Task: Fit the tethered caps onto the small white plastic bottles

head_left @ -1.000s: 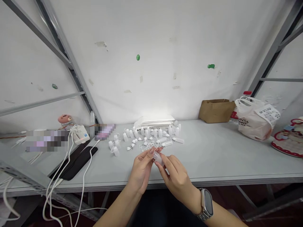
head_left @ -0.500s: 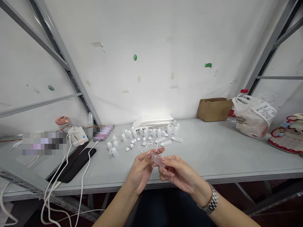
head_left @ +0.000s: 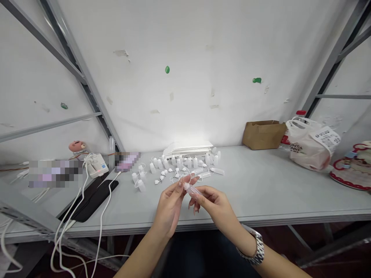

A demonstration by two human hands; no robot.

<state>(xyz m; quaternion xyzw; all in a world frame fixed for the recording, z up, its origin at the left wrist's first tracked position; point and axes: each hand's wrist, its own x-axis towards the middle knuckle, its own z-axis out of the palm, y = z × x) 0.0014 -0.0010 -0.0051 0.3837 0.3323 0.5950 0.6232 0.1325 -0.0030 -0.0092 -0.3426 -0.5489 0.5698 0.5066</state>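
A small translucent bottle (head_left: 193,190) is held tilted above the front part of the grey table (head_left: 255,185). My right hand (head_left: 213,200) grips its body between thumb and fingers. At its white top end, my left hand (head_left: 172,200) is closed with thumb and fingertips, and a thin white loop shows over those fingers. Behind the hands stand several small bottles (head_left: 152,167), with others lying down (head_left: 217,171). Several small white caps (head_left: 157,182) are scattered in front of the standing ones.
A white stack (head_left: 188,148) lies by the wall. At the right are a brown box (head_left: 263,135), a plastic bag (head_left: 311,144) and a red-trimmed item (head_left: 353,166). Cables (head_left: 84,193), a black pouch (head_left: 97,200) and a power adapter (head_left: 97,166) occupy the left.
My right hand has shifted its fingers toward the bottle's lower end, so more of the bottle and its white top shows. The view has shifted slightly.
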